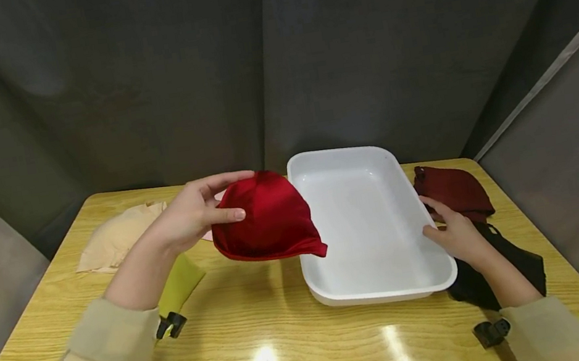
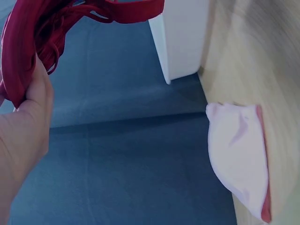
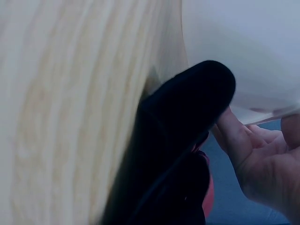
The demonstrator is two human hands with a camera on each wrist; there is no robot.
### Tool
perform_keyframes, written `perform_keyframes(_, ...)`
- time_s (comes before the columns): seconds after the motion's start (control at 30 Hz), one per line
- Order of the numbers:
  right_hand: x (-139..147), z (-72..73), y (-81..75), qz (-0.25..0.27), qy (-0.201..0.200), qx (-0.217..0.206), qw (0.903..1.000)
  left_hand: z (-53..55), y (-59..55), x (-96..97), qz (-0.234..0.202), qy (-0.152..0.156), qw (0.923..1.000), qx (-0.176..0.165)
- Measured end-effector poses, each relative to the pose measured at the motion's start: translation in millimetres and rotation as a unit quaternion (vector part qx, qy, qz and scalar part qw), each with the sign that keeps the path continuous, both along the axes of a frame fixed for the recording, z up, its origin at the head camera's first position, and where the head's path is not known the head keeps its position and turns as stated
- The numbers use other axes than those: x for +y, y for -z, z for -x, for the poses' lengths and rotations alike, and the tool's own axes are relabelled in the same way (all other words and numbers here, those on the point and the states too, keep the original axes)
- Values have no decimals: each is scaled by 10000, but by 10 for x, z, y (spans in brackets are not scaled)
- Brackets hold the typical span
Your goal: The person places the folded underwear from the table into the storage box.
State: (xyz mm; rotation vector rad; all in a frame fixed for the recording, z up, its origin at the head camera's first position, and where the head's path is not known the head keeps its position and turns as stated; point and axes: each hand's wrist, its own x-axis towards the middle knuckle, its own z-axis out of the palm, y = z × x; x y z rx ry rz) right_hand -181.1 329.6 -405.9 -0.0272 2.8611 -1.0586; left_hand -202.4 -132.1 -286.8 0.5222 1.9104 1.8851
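My left hand (image 1: 190, 214) pinches a folded red satin bra (image 1: 273, 220), thumb on the near face and fingers behind. It is up in the air, its right tip overlapping the left rim of a white plastic tub (image 1: 375, 300). Thin red straps (image 2: 56, 33) hang bunched beside that hand in the left wrist view. On the tub's right side, my right hand (image 1: 457, 236) grips the wall, thumb inside and fingers outside. A black folded bra (image 1: 515, 262) lies beneath the right forearm, and a maroon one (image 1: 454, 190) lies just beyond that hand.
At the left of the wooden table (image 1: 225, 352) lie a beige folded bra (image 1: 118, 234) and a yellow piece (image 1: 181, 281), partly behind the left arm. A pink bra (image 2: 239, 159) rests near the back edge. Grey curtains (image 1: 168, 80) enclose the table's back and sides.
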Motion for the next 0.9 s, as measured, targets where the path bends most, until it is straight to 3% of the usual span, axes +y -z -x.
perform_keyframes(0.5,-3,31,23,-45,-14,-38,10000,-102,-212,333,-476,44,9988,68)
perform_keyframes(0.73,-42,27,-1,-42,-24,-49,10000,-139,-213,493,-571,226,9981,97)
perform_keyframes(0.9,-43,24,-7,-88,-5,-36,10000,-131,-167,637,-1023,358,9941,83)
